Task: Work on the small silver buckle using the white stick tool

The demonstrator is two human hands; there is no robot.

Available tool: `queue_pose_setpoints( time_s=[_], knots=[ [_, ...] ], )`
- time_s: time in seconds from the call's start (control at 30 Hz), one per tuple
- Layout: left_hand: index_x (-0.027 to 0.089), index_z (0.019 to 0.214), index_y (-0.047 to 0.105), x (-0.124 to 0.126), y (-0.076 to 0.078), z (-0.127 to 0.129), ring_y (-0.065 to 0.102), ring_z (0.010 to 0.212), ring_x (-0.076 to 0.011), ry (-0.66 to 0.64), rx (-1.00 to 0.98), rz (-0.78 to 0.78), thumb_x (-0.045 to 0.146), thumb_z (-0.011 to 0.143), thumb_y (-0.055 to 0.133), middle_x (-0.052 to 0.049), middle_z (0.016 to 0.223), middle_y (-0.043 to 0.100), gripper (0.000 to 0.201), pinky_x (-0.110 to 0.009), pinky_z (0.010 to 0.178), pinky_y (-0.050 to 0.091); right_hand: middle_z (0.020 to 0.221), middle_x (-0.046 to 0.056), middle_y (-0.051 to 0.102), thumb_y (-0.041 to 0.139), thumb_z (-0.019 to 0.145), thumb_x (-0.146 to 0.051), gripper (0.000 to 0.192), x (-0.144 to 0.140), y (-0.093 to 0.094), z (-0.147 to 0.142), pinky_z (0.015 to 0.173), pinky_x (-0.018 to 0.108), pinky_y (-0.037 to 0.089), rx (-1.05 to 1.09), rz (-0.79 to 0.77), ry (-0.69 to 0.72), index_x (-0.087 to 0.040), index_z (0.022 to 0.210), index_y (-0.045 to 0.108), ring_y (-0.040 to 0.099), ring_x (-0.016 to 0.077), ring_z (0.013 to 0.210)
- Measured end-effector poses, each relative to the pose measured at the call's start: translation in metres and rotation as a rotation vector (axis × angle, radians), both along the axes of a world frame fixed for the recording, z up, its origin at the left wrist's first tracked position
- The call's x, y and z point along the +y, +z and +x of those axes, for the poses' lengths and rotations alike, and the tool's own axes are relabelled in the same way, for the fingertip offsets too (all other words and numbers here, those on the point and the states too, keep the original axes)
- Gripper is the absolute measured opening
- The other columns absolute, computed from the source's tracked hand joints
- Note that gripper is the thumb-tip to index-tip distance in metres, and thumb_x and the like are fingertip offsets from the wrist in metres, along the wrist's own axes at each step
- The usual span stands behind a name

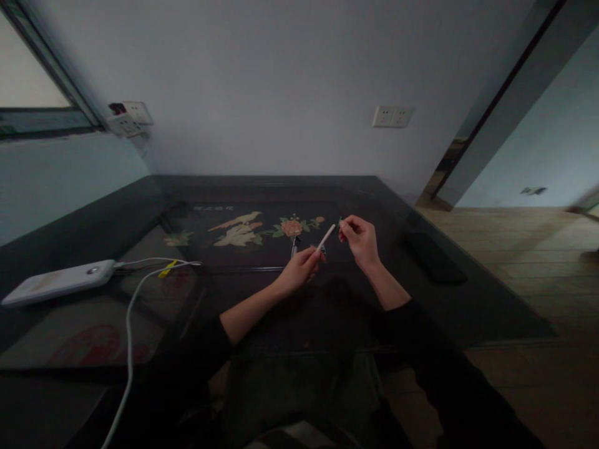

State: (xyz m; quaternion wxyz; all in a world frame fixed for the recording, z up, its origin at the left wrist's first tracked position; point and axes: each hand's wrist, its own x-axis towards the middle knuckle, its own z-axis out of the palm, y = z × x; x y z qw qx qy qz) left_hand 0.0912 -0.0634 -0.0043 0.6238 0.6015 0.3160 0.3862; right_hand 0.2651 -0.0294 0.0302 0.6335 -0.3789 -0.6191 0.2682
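White stick point(326, 237) in left hand point(299, 269); right hand point(360, 240) pinches small dark piece point(340, 222).

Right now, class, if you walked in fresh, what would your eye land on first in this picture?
Probably the two hands at the centre: the left hand holds up a slim white stick, and the right hand pinches something small and dark, too small to tell, beside its tip. Behind them, a pale bird-and-flower inlay glows on the dark table. At far left lies a white power bank with a white cable trailing off.
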Motion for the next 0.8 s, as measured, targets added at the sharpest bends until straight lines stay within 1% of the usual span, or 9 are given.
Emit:
queue_pose_setpoints(
  time_s=[0.2,0.4,0.57,0.7,0.8],
  knots=[
    [0.018,0.088,0.050,0.001,-0.001,0.000,0.022,0.038,-0.0046,0.013,-0.008,-0.013,0.052,0.091,0.047,0.010,0.053,0.029,0.034,-0.016,0.037,0.018,0.052,-0.004,0.053,0.060,0.082,-0.031,0.025,-0.002,-0.001,-0.003,0.049,0.024,0.038,-0.031,-0.018,0.061,-0.020,0.060,0.055,0.048,0.0097,0.047],
    [0.018,0.088,0.049,0.002,0.000,-0.001,0.022,0.039,-0.0048,0.025,-0.026,-0.010,0.052,0.091,0.047,0.010,0.052,0.028,0.033,-0.015,0.038,0.018,0.050,-0.004,0.051,0.059,0.082,-0.031,0.026,-0.007,-0.006,-0.014,0.050,0.025,0.037,-0.058,-0.035,0.052,-0.020,0.059,0.053,0.047,0.0099,0.047],
    [0.018,0.088,0.049,0.002,0.003,-0.001,0.023,0.040,-0.0047,0.039,-0.039,-0.019,0.050,0.091,0.047,0.010,0.053,0.030,0.032,-0.015,0.038,0.019,0.051,-0.004,0.051,0.059,0.082,-0.032,0.026,-0.008,-0.010,-0.016,0.051,0.025,0.037,-0.053,-0.040,0.063,-0.020,0.060,0.053,0.047,0.0100,0.048],
    [0.019,0.089,0.050,0.003,0.005,-0.002,0.024,0.039,-0.0044,0.090,-0.047,-0.041,0.050,0.090,0.049,0.010,0.054,0.031,0.031,-0.015,0.038,0.018,0.051,-0.004,0.052,0.059,0.081,-0.035,0.027,-0.005,-0.011,-0.016,0.050,0.024,0.038,-0.020,-0.056,0.058,-0.020,0.060,0.053,0.047,0.0099,0.048],
    [0.019,0.093,0.051,0.005,0.007,-0.003,0.026,0.039,-0.0046,0.159,-0.039,-0.032,0.050,0.087,0.055,0.010,0.053,0.033,0.032,-0.016,0.038,0.018,0.051,-0.004,0.053,0.061,0.078,-0.036,0.026,-0.003,-0.013,-0.017,0.049,0.024,0.039,0.001,-0.133,0.120,-0.020,0.060,0.054,0.048,0.0096,0.048]
  ],
)
